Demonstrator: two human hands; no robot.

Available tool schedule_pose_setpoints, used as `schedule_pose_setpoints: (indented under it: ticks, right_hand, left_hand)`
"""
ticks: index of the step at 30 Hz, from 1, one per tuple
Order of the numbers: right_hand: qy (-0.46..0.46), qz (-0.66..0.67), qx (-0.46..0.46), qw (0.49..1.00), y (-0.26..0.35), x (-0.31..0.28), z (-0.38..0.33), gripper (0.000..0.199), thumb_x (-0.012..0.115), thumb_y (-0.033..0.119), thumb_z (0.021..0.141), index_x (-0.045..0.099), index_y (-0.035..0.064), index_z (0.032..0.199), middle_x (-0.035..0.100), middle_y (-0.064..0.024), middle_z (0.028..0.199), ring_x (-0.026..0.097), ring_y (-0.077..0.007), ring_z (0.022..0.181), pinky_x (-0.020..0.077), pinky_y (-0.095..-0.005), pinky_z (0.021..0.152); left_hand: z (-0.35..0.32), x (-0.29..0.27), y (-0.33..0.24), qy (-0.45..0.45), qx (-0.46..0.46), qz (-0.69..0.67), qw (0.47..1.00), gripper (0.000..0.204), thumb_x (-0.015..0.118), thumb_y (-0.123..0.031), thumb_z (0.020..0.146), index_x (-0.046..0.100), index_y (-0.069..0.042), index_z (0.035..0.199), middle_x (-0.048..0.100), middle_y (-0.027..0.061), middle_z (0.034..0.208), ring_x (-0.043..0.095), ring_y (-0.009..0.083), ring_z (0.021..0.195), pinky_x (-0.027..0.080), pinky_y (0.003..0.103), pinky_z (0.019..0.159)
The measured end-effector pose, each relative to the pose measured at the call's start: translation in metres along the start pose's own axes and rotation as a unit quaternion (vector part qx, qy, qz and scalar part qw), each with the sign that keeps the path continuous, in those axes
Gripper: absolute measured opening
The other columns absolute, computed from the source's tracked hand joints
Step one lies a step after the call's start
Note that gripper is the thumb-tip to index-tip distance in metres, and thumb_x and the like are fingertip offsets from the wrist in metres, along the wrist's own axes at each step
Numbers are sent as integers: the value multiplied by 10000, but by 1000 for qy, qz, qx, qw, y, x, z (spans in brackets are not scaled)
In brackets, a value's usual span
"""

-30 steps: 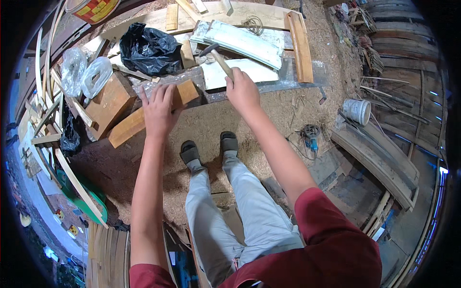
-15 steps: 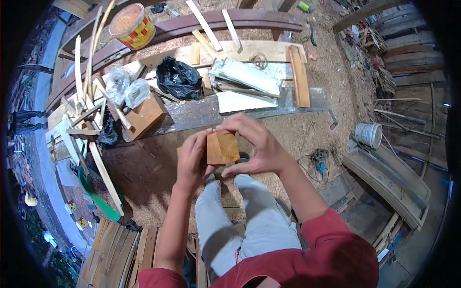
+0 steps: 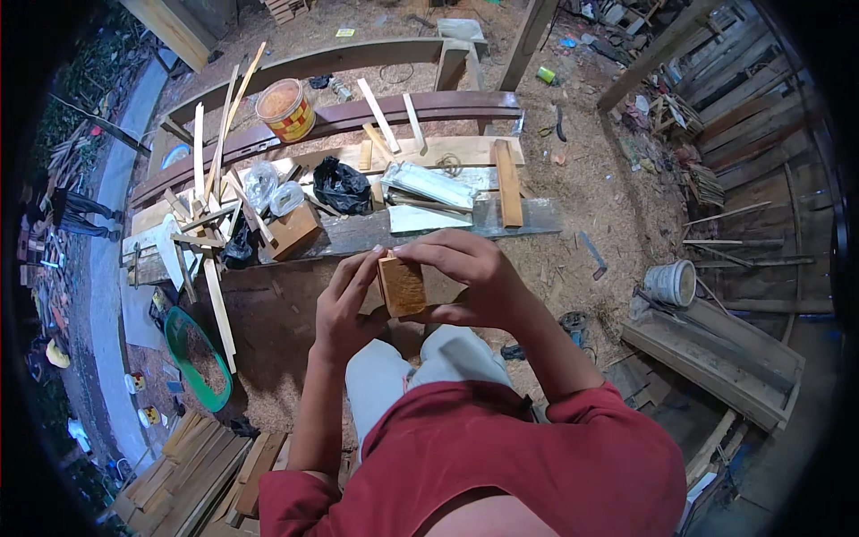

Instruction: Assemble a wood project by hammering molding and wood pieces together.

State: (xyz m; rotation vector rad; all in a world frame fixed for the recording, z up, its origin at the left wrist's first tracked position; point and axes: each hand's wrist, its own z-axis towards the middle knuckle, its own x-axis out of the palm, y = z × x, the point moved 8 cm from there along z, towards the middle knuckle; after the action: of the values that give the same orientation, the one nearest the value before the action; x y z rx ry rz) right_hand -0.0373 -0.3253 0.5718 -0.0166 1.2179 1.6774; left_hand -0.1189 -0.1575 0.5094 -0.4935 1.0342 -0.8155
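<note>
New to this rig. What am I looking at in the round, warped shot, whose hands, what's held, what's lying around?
There is no machine here: a person wears a wide fisheye camera on the head, looking down, so straight edges bend near the rim. The two bare arms rising from the bottom are the wearer's own. The left hand and the right hand together hold up a small wooden block, close to the camera, above the knees. Beyond it lies a long plank bench bearing a black plastic bag, clear bags, a wooden box and loose wood strips. A paint tin stands further back; a grey bucket sits on the sawdust floor at right.
</note>
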Motion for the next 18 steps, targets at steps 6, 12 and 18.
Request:
schedule_pose_setpoints:
  ticks: [6, 12, 18]
  right_hand:
    - [-54, 48, 21, 997, 37, -14, 6, 779, 1022, 250, 714, 688, 44, 1387, 732, -145, 1285, 751, -277, 1107, 620, -385, 948]
    - [-148, 13, 128, 981, 65, -21, 26, 707, 1032, 339, 723, 692, 7, 1246, 724, -149, 1172, 752, -264, 1065, 617, -385, 918]
    - [-107, -30, 96, 989, 79, 0, 60, 525, 987, 191, 743, 745, -19, 1159, 751, -164, 1049, 761, -282, 956, 608, -370, 859]
  left_hand:
    - [4, -20, -28, -56, -23, -51, 997, 713, 894, -102, 813, 632, 24, 1464, 677, 193, 1320, 718, 321, 1172, 628, 383, 999]
    - [11, -45, -54, -147, 15, 63, 987, 630, 848, -289, 915, 656, 51, 1409, 693, 209, 1294, 718, 374, 1162, 599, 435, 979]
    - [5, -75, -33, -269, -33, 68, 960, 668, 931, -98, 796, 651, 33, 1388, 686, 197, 1265, 693, 367, 1207, 582, 423, 1029]
